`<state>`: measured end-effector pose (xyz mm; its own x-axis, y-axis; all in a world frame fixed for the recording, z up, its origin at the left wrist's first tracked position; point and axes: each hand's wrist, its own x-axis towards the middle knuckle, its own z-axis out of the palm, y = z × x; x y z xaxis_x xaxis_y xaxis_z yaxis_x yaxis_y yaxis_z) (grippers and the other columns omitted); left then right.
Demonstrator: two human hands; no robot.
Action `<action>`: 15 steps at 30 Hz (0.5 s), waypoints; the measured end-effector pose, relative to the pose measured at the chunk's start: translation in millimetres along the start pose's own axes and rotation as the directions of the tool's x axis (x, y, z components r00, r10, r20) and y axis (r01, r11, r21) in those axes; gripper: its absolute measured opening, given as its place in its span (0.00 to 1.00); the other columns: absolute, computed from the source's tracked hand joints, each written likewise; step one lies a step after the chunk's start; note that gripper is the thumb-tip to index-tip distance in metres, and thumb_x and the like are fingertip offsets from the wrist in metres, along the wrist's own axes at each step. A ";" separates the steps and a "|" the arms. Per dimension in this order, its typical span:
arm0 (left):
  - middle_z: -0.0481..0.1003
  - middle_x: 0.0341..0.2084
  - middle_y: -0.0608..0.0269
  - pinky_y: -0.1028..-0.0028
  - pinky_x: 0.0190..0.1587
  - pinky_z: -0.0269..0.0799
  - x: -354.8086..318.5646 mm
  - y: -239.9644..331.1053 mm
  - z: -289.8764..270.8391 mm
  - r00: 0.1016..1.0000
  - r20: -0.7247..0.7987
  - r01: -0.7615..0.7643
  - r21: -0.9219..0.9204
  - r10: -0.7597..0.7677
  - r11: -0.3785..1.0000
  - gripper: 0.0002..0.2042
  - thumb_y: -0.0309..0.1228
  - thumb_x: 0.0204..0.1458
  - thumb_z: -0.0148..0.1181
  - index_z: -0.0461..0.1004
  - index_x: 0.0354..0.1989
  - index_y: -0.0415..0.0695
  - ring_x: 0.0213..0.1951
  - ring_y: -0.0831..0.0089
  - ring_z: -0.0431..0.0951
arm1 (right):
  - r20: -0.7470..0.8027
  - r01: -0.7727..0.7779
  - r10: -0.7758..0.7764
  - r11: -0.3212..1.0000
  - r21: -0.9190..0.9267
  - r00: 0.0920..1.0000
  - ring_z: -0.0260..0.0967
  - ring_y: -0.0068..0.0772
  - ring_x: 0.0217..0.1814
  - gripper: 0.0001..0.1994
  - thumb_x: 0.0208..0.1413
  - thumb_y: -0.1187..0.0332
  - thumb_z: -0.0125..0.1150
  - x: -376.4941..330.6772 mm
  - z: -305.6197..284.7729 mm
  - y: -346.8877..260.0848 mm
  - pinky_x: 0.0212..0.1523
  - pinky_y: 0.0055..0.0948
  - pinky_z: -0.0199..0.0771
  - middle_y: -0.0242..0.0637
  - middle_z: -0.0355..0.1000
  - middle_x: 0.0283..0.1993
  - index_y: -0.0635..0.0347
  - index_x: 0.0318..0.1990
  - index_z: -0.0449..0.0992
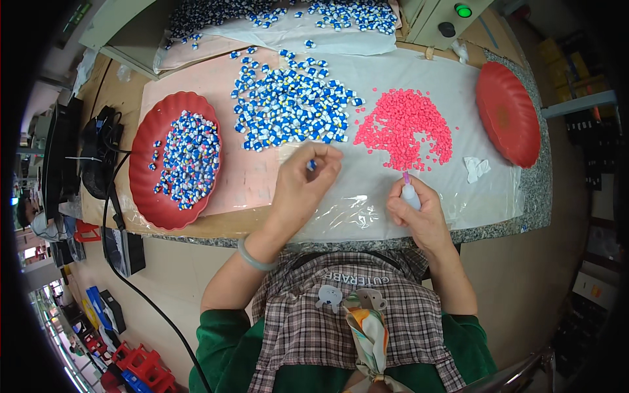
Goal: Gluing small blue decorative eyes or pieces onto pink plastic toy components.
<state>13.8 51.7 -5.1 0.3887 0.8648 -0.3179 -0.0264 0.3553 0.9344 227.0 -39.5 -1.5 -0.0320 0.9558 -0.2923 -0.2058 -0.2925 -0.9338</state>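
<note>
In my left hand (303, 180), curled with thumb and fingers together, is a small blue-and-white piece (311, 165). A loose spread of similar blue-and-white pieces (288, 101) lies just beyond that hand. My right hand (421, 213) is closed around a small, pale squeeze bottle (411, 196) with a thin purple tip. The tip points away from me, at the near edge of a heap of tiny pink pieces (409, 121). Whether it touches one of them I cannot tell.
To the left stands a red scalloped tray (145, 187) partly filled with blue-and-white pieces, some showing pink. Another red tray (508, 111) is at the right, near a crumpled white tissue (476, 169). More pieces (354, 16) lie in the open box at the back. A black cable (108, 223) hangs at left.
</note>
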 end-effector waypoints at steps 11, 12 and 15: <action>0.66 0.28 0.58 0.65 0.33 0.69 44.0 10.0 -6.5 0.672 0.444 -0.550 0.835 0.593 -0.003 0.09 0.20 0.44 0.61 0.77 0.36 0.39 0.32 0.62 0.71 | -0.008 0.037 -0.038 0.995 -0.094 0.999 0.58 0.13 0.24 0.06 0.57 0.72 0.62 -4.5 -3.6 -1.4 0.25 0.17 0.58 0.25 0.65 0.26 0.59 0.34 0.70; 0.66 0.29 0.57 0.65 0.34 0.70 44.1 10.6 -6.9 0.664 0.467 -0.569 0.823 0.584 -0.011 0.08 0.20 0.45 0.60 0.76 0.35 0.39 0.33 0.62 0.71 | -0.014 0.042 -0.044 0.994 -0.097 0.999 0.59 0.13 0.24 0.06 0.57 0.72 0.62 -4.5 -4.0 -1.3 0.25 0.17 0.58 0.25 0.65 0.26 0.59 0.34 0.70; 0.66 0.33 0.56 0.65 0.36 0.71 38.4 13.3 -9.0 0.674 0.499 -0.599 0.801 0.545 0.008 0.08 0.19 0.46 0.58 0.73 0.35 0.37 0.35 0.60 0.72 | -0.007 0.027 -0.028 0.995 -0.095 1.000 0.59 0.13 0.25 0.06 0.57 0.72 0.62 -3.8 -5.3 -1.7 0.25 0.17 0.58 0.25 0.65 0.26 0.59 0.34 0.70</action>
<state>20.1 92.8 -6.4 0.7069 0.5998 0.3749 0.5046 -0.7991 0.3270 232.7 -42.8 0.1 -0.0195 0.9633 -0.2678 -0.1128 -0.2682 -0.9567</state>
